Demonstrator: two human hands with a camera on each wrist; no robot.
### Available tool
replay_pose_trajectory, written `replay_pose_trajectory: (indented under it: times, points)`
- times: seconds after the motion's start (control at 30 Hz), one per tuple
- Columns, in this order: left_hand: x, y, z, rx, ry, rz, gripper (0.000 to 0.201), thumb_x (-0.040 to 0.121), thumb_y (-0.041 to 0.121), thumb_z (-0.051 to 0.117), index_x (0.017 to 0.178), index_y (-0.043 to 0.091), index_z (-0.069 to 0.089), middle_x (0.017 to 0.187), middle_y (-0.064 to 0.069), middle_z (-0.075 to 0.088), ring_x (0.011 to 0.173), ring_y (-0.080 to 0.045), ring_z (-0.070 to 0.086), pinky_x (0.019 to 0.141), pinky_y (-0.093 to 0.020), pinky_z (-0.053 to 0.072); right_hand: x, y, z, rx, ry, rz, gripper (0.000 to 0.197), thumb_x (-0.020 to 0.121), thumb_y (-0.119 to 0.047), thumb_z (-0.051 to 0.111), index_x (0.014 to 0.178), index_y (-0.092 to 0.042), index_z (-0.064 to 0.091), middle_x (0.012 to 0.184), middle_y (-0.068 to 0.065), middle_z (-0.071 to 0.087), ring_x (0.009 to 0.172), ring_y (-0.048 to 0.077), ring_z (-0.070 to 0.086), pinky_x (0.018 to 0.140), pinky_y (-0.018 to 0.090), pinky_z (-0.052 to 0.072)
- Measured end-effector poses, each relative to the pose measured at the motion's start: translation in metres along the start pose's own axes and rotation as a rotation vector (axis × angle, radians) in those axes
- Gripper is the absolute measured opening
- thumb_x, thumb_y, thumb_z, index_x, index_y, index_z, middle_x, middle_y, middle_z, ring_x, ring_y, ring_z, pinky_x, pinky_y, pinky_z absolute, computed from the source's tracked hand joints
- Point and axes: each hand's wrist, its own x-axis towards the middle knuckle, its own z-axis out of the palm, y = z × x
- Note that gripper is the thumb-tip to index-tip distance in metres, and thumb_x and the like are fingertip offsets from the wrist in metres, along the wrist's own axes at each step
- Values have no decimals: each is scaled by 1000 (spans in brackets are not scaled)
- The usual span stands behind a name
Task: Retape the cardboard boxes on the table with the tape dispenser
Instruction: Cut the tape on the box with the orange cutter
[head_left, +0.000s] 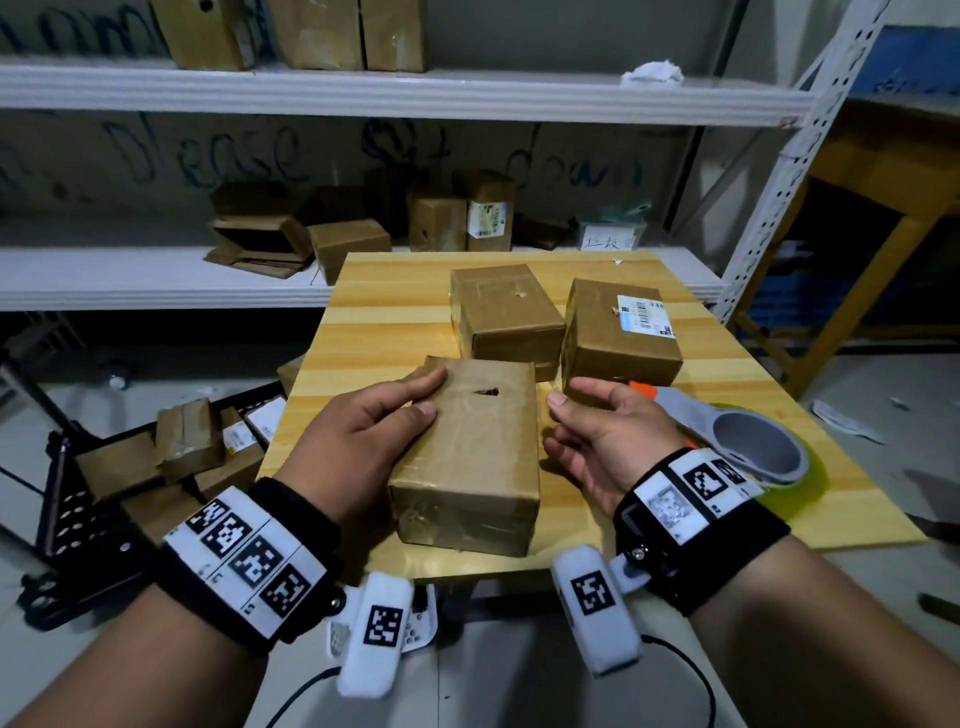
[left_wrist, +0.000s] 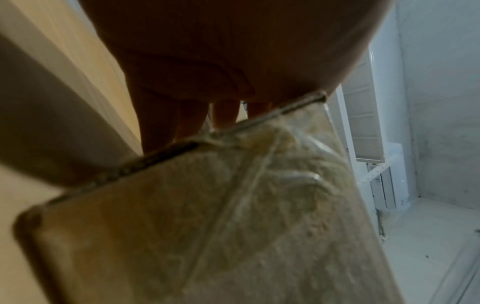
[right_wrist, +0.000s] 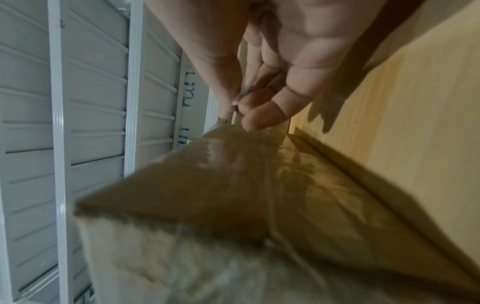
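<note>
**Left hand on the near box, dispenser waiting at the right edge**

A white metal shelving unit (head_left: 363, 98) fills the wall behind, its shelves carrying more cardboard cartons. In front of it stands the wooden worktop (head_left: 384, 312), with three cardboard boxes on it. The near box (head_left: 472, 457) lies lengthwise toward the front edge, its top glossy with tape and showing a small dark tear. The labelled box (head_left: 618, 332) sits toward the right edge, bearing a white shipping label; the plain box (head_left: 504, 312) is just beside it, toward the back. The tape dispenser (head_left: 748, 441), grey with an orange part, rests at the right edge, partly hidden by the right wrist.

The left hand (head_left: 363, 431) rests on the near box's left side, fingers extended and relaxed across the top. The right hand (head_left: 608, 436) hangs just beside the box's right side, palm turned inward, fingers loosely spread, holding nothing; whether it touches the cardboard cannot be told.
</note>
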Motion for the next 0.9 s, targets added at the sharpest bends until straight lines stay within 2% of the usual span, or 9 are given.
replay_pose_trajectory:
  times: [0.17,0.33,0.53,0.6,0.67,0.7,0.77,0.83,0.9]
  points:
    - [0,-2,1,43,19,14,32,99,15,66,128,26,73,128,19,67,93,29,57,73,6,39,4,22,2,-46,-4,1,32,92,-12,76,122,-18,64,92,13,70,72,18,66,78,41,63]
    - [-2,-2,1,56,16,0,32,100,16,65,129,27,73,124,20,67,89,26,59,71,4,40,5,25,0,-122,-3,-10,32,92,-13,77,119,-18,62,82,12,69,64,19,63,64,36,59]
    - [-4,1,5,-27,40,-39,31,100,11,64,125,25,73,118,17,69,80,20,63,64,1,44,1,21,-3,-447,41,-63,37,89,-11,80,116,-27,58,83,11,68,50,21,58,55,37,52]
    - [-4,0,5,-28,34,-44,31,99,11,64,126,25,73,119,16,70,81,19,64,63,0,44,-8,15,3,-487,49,-148,32,95,-21,74,123,-28,61,95,4,72,64,18,64,66,43,60]
    - [-4,-1,4,-10,23,-29,32,98,14,66,127,27,73,123,17,69,87,21,63,66,2,43,-18,5,7,-583,18,-295,43,99,-43,64,139,-32,57,122,-6,69,97,8,67,91,41,59]
    - [-4,0,4,-12,14,-33,33,98,15,67,128,28,73,124,18,68,88,22,62,67,2,43,-22,0,8,-642,-59,-341,57,95,-59,57,148,-38,49,138,-9,60,116,7,61,102,40,53]
    - [-2,-2,4,1,7,-30,33,98,17,67,128,30,72,126,20,67,92,23,60,70,3,43,-28,-5,13,-752,-261,-366,75,85,-83,38,154,-55,30,167,-9,31,149,15,36,120,48,35]
    - [-2,-2,5,-11,14,-30,34,98,16,67,129,29,71,127,21,66,92,25,59,71,4,42,-33,-2,16,-855,-397,-370,71,86,-84,21,154,-65,19,174,-16,0,159,13,10,124,45,16]
    - [-2,-1,7,-28,19,-36,34,98,14,67,130,26,71,128,17,66,90,27,58,72,4,41,-35,3,16,-904,-418,-377,78,83,-85,18,156,-60,24,171,-21,-16,158,8,2,120,34,14]
